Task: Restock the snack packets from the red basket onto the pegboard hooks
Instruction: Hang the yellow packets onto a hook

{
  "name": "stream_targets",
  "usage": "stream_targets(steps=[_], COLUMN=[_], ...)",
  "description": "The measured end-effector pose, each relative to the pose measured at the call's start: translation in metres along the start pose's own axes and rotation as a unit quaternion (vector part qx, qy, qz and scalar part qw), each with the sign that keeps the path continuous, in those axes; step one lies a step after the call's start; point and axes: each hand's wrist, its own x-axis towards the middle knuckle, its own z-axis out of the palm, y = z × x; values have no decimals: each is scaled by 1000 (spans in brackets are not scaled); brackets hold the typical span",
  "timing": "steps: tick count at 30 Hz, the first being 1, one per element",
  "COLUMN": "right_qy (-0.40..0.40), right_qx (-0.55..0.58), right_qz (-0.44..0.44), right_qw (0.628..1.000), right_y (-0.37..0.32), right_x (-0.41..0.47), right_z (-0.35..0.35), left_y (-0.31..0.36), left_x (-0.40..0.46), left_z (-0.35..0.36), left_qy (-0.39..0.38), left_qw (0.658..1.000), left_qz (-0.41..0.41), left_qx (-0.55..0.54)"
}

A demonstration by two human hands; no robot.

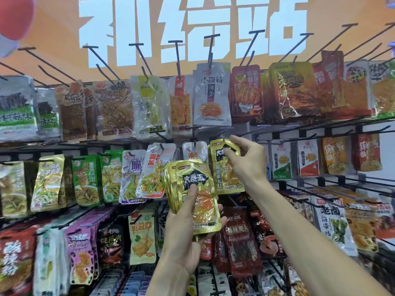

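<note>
Gold snack packets sit fanned in a stack in the left hand, its thumb pressed on the front packet's black label and its fingers curled behind. Just beside and above, the right hand pinches the top of 1 more gold packet between thumb and fingers, holding it up at a black hook in the middle row of the pegboard rack, among hanging packets.

Gold packet at hook — stack below
</note>
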Motion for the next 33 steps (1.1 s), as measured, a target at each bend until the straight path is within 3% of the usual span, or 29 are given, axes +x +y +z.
stream_targets(steps=[8,12,14,16,19,23,29,33], right_qy=[-23,-16,0,-74,-156,-110,-38,-5], right_qx=[-59,-207,-138,-11,74,95,116,67], right_qz=[47,7,0,48,138,151,45,11], right_qw=[997,978,990,996,975,978,991,998], right_y=[25,16,4,-10,-12,-9,-13,-8], right_x=[19,7,-28,-70,-92,-78,-56,-21], right_z=[18,13,2,-5,-5,-6,-8,-11], left_y=[0,-3,-6,-9,-14,-18,-14,-12], left_x=[4,10,15,15,19,22,20,18], left_z=[-4,-7,-9,-7,-2,-1,-4,-11], left_qy=[5,19,25,28,32,45,60,60], left_qw=[1000,1000,999,997,996,998,998,998], left_qz=[-1,0,11,44,56,17,15,13], left_qx=[0,12,29,58,64,29,9,29])
